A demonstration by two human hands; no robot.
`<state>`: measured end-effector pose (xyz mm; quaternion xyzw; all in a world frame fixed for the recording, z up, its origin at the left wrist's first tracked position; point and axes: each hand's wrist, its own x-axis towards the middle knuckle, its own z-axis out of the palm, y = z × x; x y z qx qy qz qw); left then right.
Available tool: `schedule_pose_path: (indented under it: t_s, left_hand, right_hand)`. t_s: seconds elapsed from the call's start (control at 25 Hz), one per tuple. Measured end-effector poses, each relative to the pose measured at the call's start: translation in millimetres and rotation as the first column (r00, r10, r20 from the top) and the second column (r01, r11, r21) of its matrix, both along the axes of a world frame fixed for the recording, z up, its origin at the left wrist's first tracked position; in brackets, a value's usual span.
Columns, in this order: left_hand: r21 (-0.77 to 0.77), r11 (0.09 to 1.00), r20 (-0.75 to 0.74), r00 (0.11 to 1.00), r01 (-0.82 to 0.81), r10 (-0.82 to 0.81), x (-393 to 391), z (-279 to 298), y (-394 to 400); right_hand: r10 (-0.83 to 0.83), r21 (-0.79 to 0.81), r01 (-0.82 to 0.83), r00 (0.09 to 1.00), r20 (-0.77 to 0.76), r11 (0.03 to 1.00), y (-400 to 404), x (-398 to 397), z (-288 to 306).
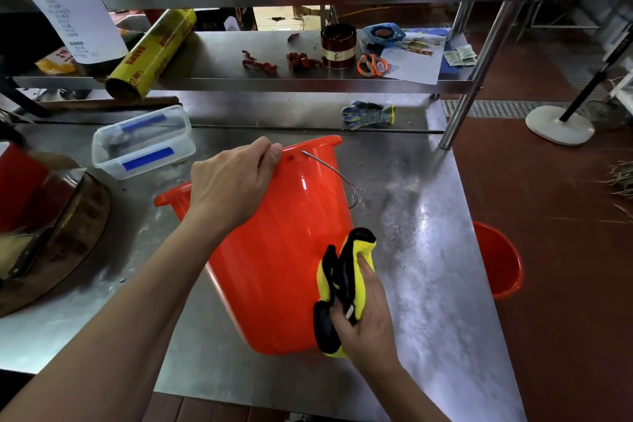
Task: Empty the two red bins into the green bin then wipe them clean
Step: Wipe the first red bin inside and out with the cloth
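Red bin (284,250) tilted near steel table (428,250) edge, fingers (272,152) gripping rim.

Red bin (284,250) tipped on steel table (428,250), yellow-black cloth (346,284) against its side; 2nd red bin (500,264) on floor

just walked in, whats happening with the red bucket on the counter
A person is wiping a red bin that lies tipped on the steel table. The left hand grips its rim to steady it, while the right hand holds a yellow and black cloth against its side. A second red bin stands on the floor.
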<state>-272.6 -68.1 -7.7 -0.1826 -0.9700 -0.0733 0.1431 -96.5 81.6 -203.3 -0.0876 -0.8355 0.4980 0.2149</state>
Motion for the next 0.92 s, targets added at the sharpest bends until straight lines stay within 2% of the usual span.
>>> schedule_pose_path:
  t_s: [0.16,0.36,0.64,0.92]
  left_hand:
    - [0.004,1.0,0.007,1.0,0.011,-0.011,1.1,-0.8,-3.9]
    - [-0.013,1.0,-0.006,1.0,0.013,-0.013,3.5,0.1,-5.8]
    - [-0.037,0.999,-0.006,1.0,-0.007,0.007,6.9,0.7,-1.6]
    - [0.008,1.0,0.028,0.999,-0.021,0.021,5.4,-0.2,-13.9]
  right_hand:
    - [0.027,-0.012,-0.027,0.999,0.018,1.0,4.2,13.2,-10.4]
    - [0.02,0.006,-0.02,1.0,0.011,1.0,-2.1,-0.7,5.2]
    - [0.033,0.146,-0.01,0.987,-0.156,0.989,-25.4,-73.2,61.2]
    - [0.097,0.222,-0.052,0.976,-0.194,0.974,-35.9,-100.6,81.7]
